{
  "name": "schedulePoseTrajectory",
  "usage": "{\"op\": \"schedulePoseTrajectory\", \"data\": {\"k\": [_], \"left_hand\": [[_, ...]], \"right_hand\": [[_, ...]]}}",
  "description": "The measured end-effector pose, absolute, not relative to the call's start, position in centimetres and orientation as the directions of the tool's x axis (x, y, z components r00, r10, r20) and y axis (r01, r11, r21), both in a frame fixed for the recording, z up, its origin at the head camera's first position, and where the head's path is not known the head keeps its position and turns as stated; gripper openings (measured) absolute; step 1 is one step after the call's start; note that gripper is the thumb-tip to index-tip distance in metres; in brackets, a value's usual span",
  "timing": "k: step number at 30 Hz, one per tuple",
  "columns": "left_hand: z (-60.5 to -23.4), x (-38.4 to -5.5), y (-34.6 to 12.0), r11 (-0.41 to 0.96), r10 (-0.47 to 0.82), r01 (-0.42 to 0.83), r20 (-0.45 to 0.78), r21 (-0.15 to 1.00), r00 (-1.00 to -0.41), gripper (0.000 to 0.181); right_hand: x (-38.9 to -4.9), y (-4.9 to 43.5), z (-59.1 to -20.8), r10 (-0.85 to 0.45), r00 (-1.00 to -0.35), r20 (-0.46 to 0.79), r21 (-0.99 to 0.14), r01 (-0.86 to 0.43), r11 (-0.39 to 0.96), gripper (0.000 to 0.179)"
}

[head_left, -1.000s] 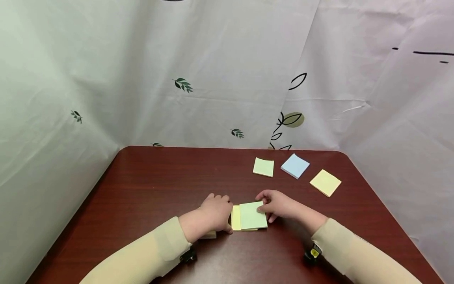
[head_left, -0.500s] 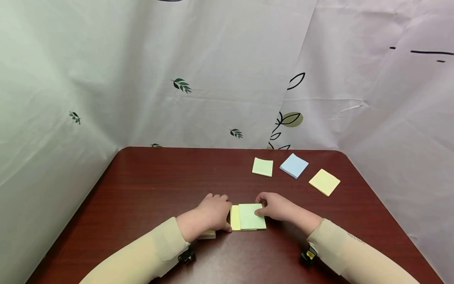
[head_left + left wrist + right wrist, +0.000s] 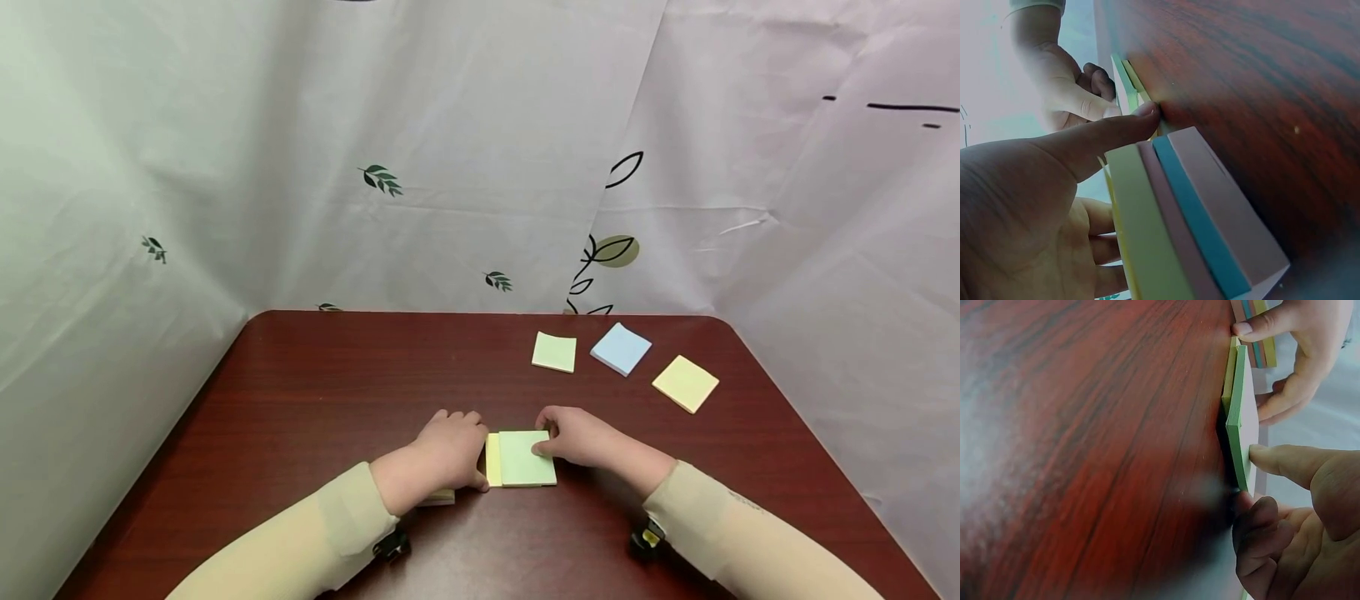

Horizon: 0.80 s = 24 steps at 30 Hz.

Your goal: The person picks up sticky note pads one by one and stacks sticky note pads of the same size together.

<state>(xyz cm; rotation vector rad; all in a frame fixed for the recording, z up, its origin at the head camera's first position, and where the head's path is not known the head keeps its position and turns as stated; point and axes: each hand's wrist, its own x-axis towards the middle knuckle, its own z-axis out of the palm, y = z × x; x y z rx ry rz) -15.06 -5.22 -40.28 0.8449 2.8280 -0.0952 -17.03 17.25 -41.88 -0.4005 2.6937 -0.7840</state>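
My right hand [image 3: 581,437] pinches the right side of a light green sticky note pad [image 3: 521,464], thumb on top and fingers under the edge. This pad overlaps a yellow sticky note pad [image 3: 492,461], leaving a yellow strip showing on the left. In the right wrist view the green pad [image 3: 1240,428] tilts slightly over the yellow one [image 3: 1230,375]. My left hand [image 3: 448,450] holds the yellow pad's left end, its thumb at the near corner and fingers toward the far one. Under the left palm stands a multicoloured sticky note stack [image 3: 1197,206], mostly hidden in the head view.
At the back right of the dark red table [image 3: 360,367] lie a small green pad [image 3: 554,352], a blue pad [image 3: 621,349] and another yellow pad [image 3: 686,384]. White patterned sheeting [image 3: 450,167] hangs behind and beside the table.
My right hand has shifted the green pad left and straightened it over the yellow pad, so the yellow strip is narrower. The left hand has stayed nearly still.
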Motion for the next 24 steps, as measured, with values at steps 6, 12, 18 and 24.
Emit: {"op": "schedulePoseTrajectory", "data": {"k": [6, 12, 18, 24], "left_hand": [[-40.3, -15.1, -5.3, 0.835, 0.539, 0.550, -0.198, -0.002, -0.818, 0.065], [-40.5, -15.1, -5.4, 0.835, 0.539, 0.551, -0.202, -0.002, -0.818, 0.066], [-40.5, -15.0, -5.5, 0.838, 0.539, 0.546, -0.189, 0.017, -0.821, 0.064], [-40.8, -14.9, -5.6, 0.843, 0.536, 0.537, -0.148, 0.034, -0.831, 0.062]], "right_hand": [[-17.2, 16.8, -42.0, -0.358, -0.910, -0.207, -0.550, -0.194, 0.812, 0.022], [-17.2, 16.4, -41.9, -0.369, -0.907, -0.202, -0.544, -0.210, 0.812, 0.022], [-17.1, 15.9, -41.9, -0.362, -0.907, -0.217, -0.535, -0.199, 0.821, 0.023], [-17.2, 15.6, -41.9, -0.358, -0.908, -0.218, -0.532, -0.197, 0.823, 0.023]]}}
